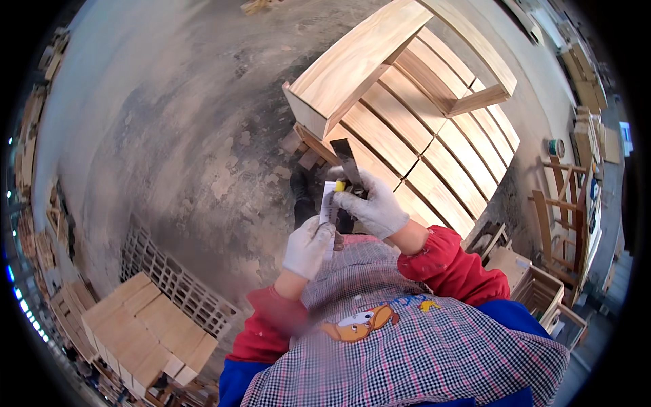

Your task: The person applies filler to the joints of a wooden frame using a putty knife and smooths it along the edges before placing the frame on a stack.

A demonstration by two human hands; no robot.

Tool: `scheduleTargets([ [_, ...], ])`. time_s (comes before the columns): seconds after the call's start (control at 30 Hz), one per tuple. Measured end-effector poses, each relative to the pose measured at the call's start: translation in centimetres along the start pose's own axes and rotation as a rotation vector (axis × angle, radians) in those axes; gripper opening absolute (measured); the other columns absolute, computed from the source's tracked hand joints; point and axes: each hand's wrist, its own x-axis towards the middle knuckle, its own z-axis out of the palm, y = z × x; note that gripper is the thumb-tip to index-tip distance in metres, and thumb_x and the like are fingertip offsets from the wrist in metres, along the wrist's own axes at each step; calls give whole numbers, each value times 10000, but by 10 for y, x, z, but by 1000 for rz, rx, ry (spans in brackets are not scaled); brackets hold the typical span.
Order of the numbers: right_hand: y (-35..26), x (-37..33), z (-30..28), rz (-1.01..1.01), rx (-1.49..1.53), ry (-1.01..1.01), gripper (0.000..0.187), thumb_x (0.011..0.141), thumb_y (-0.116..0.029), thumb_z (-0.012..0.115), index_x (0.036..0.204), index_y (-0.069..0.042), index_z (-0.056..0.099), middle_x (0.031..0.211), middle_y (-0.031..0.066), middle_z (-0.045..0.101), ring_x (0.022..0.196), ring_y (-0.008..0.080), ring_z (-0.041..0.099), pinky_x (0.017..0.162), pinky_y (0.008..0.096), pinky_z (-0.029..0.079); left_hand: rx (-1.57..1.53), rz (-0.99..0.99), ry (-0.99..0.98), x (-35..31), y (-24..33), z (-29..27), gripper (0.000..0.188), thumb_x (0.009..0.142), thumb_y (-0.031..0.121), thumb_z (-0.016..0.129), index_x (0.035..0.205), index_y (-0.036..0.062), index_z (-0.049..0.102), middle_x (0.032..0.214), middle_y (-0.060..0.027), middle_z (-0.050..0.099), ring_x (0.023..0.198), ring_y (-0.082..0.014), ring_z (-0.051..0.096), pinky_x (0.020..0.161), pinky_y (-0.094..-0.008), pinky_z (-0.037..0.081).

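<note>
I hold a flat, dark-bladed tool like a putty knife (345,157) in my right hand (378,207), its gloved fingers closed round the lower part. A small yellow piece (340,185) shows by those fingertips; whether it belongs to the blade or to the white thing is unclear. My left hand (303,249), also in a white glove, is closed on a narrow white strip with print (327,203), which reaches up to the right fingers. Whether the strip is paper or a flat tube cannot be made out. Both hands are close together in front of the checked apron (380,292).
Ahead to the right, light wooden panels or drawer fronts (434,136) lie in rows, with a wooden box frame (359,64) on top. A plastic grate (173,275) and stacked wooden pieces (146,325) are at lower left. Wooden racks (563,210) and a can (555,147) stand right.
</note>
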Motion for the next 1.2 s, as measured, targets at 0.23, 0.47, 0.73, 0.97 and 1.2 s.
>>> scheduleTargets([
  [0.23,-30,39,-6,-158,-447,75,326,816,-117,601,1127,-27,567,962,161,592,893,303,589,787,334,468,104,7,-165,43,46,-26,224,876,48,473,1083,-33,501,925,-89,590,841,-147,580,757,-290,499],
  [0.47,-35,76,10,-104,-537,156,334,789,-43,601,1123,-34,594,928,114,603,798,212,593,719,282,466,115,-41,-239,68,87,-59,347,858,45,493,1193,-35,456,974,-91,579,871,-162,576,804,-306,490],
  [0.73,-41,92,17,-47,-351,195,279,804,-40,603,1081,-11,584,935,107,607,846,181,607,745,276,484,-55,-83,-322,77,111,-68,463,841,1,458,1292,-33,358,1079,-133,540,937,-198,563,823,-335,491],
  [0.97,-46,90,17,161,24,263,273,839,-56,581,1104,4,554,966,51,597,848,86,557,761,257,480,59,-67,-355,83,126,-67,563,799,-94,359,1356,-27,303,1091,-142,548,924,-169,581,834,-291,481],
  [1.2,-54,92,16,107,-161,244,249,822,-50,578,1060,22,579,917,96,597,800,133,598,726,259,487,88,-103,-445,93,131,-68,603,808,-13,452,1377,-20,253,1158,-131,505,992,-193,548,847,-329,481],
])
